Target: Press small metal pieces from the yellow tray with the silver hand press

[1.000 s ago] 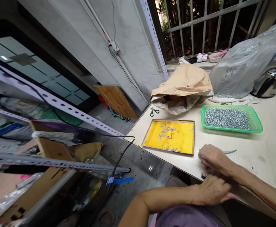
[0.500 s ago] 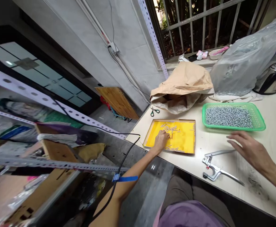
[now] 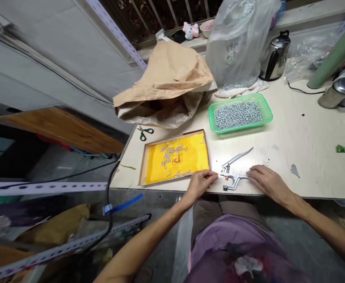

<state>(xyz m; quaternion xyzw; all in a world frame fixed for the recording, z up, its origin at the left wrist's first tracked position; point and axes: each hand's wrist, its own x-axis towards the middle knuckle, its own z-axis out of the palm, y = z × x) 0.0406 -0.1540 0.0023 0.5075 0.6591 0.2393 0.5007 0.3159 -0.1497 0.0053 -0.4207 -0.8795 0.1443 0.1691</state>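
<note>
My left hand [image 3: 201, 184] is closed in a pinch at the near right corner of the yellow-lined tray [image 3: 192, 157]; what its fingertips hold is too small to make out. Small metal pieces [image 3: 168, 153] lie scattered on the yellow lining. Beside that hand, metal pliers [image 3: 235, 180] with a spring and a red part lie on the table, their jaw end toward the left hand. My right hand [image 3: 268, 181] rests over the end of the pliers' lower handle, fingers slightly bent, and whether it grips is unclear. The upper handle points away.
A green basket [image 3: 266, 114] full of metal pieces stands behind the pliers. Further back are a brown paper bag [image 3: 172, 67], a plastic bag [image 3: 231, 47] and a kettle [image 3: 275, 57]. Green-handled scissors [image 3: 144, 133] lie behind the tray. A metal cup [image 3: 334, 94] stands at the right.
The view has turned right. My left hand has left the middle of the tray for its near right corner. My right hand has come down to the pliers' lower handle.
</note>
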